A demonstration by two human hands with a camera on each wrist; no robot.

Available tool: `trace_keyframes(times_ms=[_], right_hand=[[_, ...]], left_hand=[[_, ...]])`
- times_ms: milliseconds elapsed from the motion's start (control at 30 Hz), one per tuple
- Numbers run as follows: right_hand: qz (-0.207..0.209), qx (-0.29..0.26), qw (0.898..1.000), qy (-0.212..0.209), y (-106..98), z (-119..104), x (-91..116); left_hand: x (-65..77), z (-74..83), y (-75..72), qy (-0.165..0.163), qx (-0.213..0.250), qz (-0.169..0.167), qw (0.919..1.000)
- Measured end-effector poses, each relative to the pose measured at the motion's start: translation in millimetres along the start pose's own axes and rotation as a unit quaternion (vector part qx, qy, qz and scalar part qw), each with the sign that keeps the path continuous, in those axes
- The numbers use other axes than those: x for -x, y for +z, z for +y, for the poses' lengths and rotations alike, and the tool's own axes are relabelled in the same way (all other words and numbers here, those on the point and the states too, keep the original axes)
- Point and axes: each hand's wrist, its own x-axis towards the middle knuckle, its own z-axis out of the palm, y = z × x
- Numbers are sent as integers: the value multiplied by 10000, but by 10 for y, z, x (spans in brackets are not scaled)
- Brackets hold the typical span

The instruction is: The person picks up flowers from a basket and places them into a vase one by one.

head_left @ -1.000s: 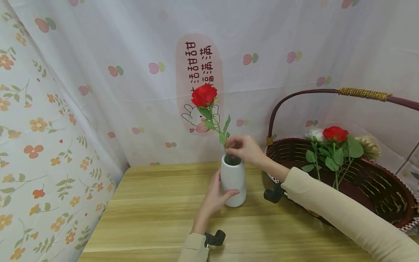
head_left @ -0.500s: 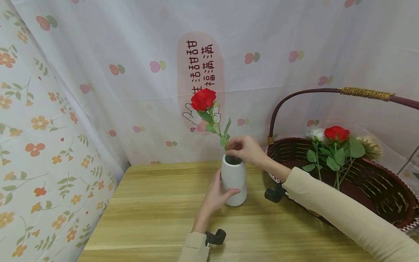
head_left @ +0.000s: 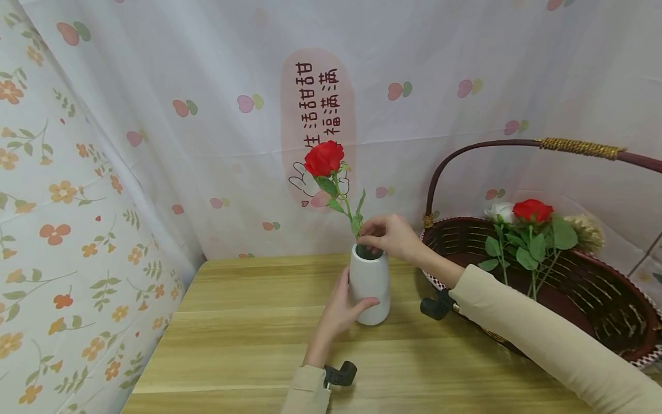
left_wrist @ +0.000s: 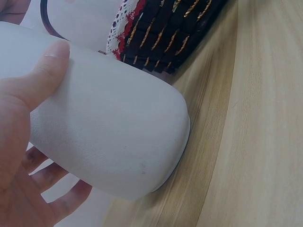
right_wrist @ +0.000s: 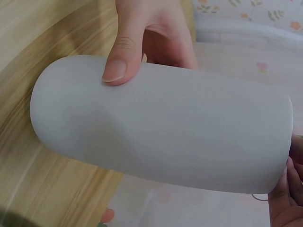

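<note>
A white vase (head_left: 369, 290) stands upright on the wooden table, its mouth facing up in the head view. My left hand (head_left: 338, 305) grips its side, thumb across the front and fingers behind; the left wrist view shows the thumb (left_wrist: 49, 71) lying on the matte wall. Over the rim, my right hand (head_left: 388, 236) pinches the stem of a red rose (head_left: 324, 158) between thumb and fingers. The rose leans left, with its green leaves above the vase and its lower stem hidden inside. In the right wrist view, right-hand fingers (right_wrist: 284, 194) are right at the rim.
To the right sits a dark woven basket (head_left: 615, 282) with a tall arched handle (head_left: 455, 152). It holds another red rose (head_left: 532, 211), a white rose (head_left: 499, 212) and a pale yellowish bloom (head_left: 584, 233). A printed curtain (head_left: 222, 149) hangs behind the table (head_left: 248, 328).
The red rose has sunk slightly lower over the vase, and its bloom has swayed a little. Both hands keep their places on the vase and the stem.
</note>
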Motion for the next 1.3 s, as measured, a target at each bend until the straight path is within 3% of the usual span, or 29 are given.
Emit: trace_keyframes(times_ms=[633,867,1300], right_hand=[[134,-174,9995,217,-21,-49,82],[-27,-277,9993,255,-83,-58,110],[32,-388,9982,446,-220,-26,229]], left_hand=[[5,5,20,-48,-21,80,10000],[5,16,18,-65,-41,109,9999],[17,43,0,-186,18,75,9998]])
